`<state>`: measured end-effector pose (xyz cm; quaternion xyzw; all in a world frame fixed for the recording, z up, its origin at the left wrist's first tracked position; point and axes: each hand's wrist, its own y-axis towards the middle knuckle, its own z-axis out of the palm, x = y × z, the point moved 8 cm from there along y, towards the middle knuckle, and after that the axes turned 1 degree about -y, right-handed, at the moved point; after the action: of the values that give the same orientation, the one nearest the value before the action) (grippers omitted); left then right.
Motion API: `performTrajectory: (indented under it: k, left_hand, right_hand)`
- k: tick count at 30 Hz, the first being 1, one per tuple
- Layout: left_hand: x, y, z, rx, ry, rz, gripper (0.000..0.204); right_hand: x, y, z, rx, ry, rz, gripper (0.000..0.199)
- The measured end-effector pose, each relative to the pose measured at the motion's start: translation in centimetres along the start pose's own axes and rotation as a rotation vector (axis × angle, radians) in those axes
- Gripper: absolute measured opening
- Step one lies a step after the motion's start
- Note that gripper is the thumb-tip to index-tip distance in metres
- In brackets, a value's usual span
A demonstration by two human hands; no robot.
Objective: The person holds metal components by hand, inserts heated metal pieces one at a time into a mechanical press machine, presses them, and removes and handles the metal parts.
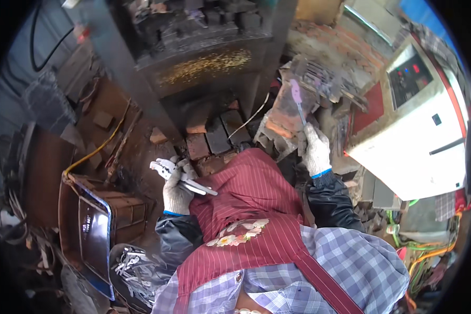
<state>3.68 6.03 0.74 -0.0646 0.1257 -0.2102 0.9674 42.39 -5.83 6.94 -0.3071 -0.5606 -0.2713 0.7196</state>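
My left hand [177,194], in a white knitted glove, is closed around several flat grey metal blanks [163,167]. Their broad, shaped ends stick out to the left, and their narrow ends point right over my maroon striped apron [251,183]. On the right, my gloved right hand [316,152] grips the lower end of a slim metal blank [297,95]. This blank stands nearly upright, its broad upper end pinkish-purple and its shank grey. Behind that end is a pile of bricks [293,107]. My fingers partly hide both grips.
Ahead stands a dark steel-framed furnace [209,68] with loose bricks [197,146] at its foot. A white control cabinet [418,141] is at the right, above coloured cables [418,256]. To the left are a rusty box [133,209] and a container of metal blanks [133,272].
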Motion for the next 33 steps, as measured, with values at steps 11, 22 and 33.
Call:
performTrajectory:
  k: [11, 22, 33]
  left_hand:
    - [6.0, 1.3, 7.5, 0.207, -0.035, -0.217, 0.047]
    - [2.7, 18.7, 21.7, -0.025, 0.35, 0.119, 0.024]
    - [1.1, 21.8, 26.4, -0.01, 0.553, 0.288, 0.013]
  right_hand:
    - [2.4, -1.6, -3.5, 0.039, 0.105, 0.026, 0.031]
    - [4.3, -3.3, -4.7, 0.01, -0.095, -0.194, 0.031]
    - [3.6, -2.6, -1.7, 0.144, -0.074, -0.077, 0.034]
